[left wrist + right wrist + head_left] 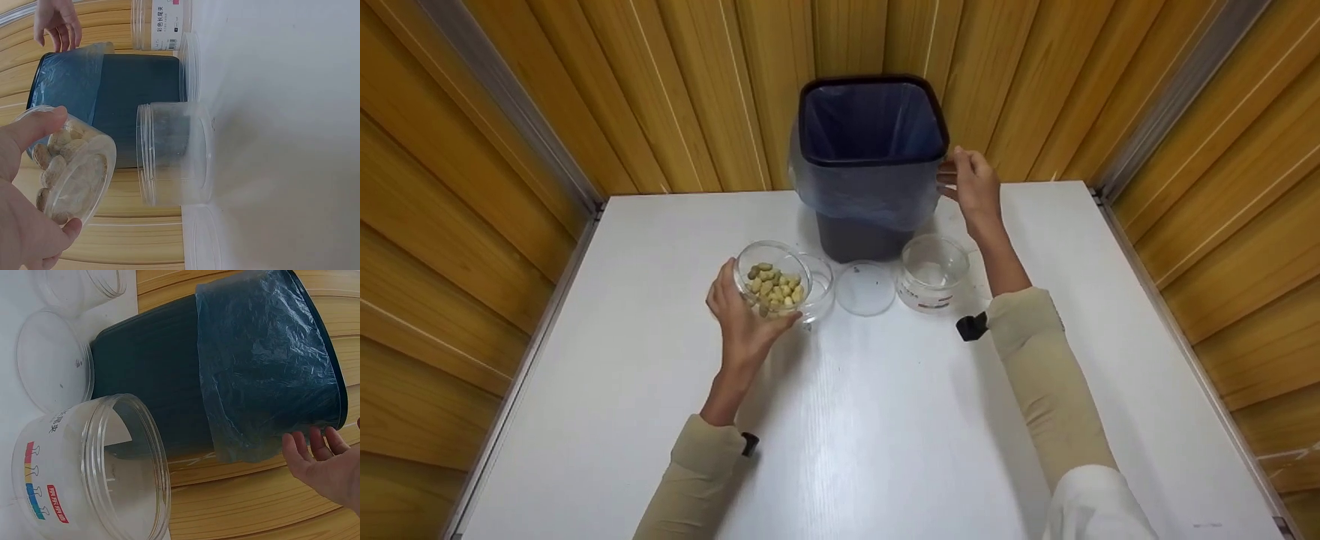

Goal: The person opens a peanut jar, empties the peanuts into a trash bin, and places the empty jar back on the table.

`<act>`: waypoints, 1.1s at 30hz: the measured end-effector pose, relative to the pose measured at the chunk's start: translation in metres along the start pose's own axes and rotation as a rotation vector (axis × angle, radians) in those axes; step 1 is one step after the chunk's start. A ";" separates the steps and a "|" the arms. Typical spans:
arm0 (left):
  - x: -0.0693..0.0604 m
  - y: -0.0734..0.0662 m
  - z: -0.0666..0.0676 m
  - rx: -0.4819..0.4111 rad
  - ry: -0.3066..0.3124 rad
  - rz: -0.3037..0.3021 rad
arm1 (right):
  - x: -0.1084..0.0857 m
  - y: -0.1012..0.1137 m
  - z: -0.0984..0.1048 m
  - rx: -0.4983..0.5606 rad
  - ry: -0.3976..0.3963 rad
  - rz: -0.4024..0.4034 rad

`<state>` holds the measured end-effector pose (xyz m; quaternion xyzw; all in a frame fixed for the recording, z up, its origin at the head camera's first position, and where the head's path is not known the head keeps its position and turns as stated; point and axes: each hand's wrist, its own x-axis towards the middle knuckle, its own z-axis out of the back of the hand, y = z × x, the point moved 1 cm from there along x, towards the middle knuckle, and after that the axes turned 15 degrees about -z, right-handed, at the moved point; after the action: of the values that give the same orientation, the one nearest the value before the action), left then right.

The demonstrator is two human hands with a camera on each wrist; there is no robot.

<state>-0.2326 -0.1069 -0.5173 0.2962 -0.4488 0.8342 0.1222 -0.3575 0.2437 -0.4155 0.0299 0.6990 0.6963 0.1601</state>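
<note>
My left hand [742, 322] grips a clear plastic jar [84, 191], tilted and raised above the table, with fingers and thumb on opposite sides. Pale, nut-like pieces [772, 289] lie inside it. Partly behind it in the head view, a second clear jar [174, 154] stands upright on the table. At the right side of the waste bin [862, 236], my right hand [976, 191] has its loosely bent fingertips against or very near the blue bag [259, 365] folded over the bin's rim. No held thing shows in that hand.
A labelled clear jar [934, 289] without a lid stands right of a round clear lid [866, 289], both in front of the bin. Another clear lid [202, 242] shows in the left wrist view. Wood-patterned walls [660, 90] enclose the white table [870, 435].
</note>
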 end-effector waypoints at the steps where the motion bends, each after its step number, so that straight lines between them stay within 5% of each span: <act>1: 0.000 0.000 0.000 -0.002 -0.001 -0.004 | 0.002 0.001 0.000 0.022 0.009 -0.005; 22: -0.009 0.001 -0.005 -0.020 -0.013 -0.028 | 0.006 0.012 -0.008 0.176 0.114 -0.174; 33: -0.009 0.001 -0.004 -0.039 0.030 -0.053 | 0.006 0.012 -0.011 0.222 0.110 -0.178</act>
<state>-0.2275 -0.1036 -0.5251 0.2930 -0.4550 0.8262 0.1568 -0.3683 0.2346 -0.4053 -0.0526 0.7793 0.5984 0.1784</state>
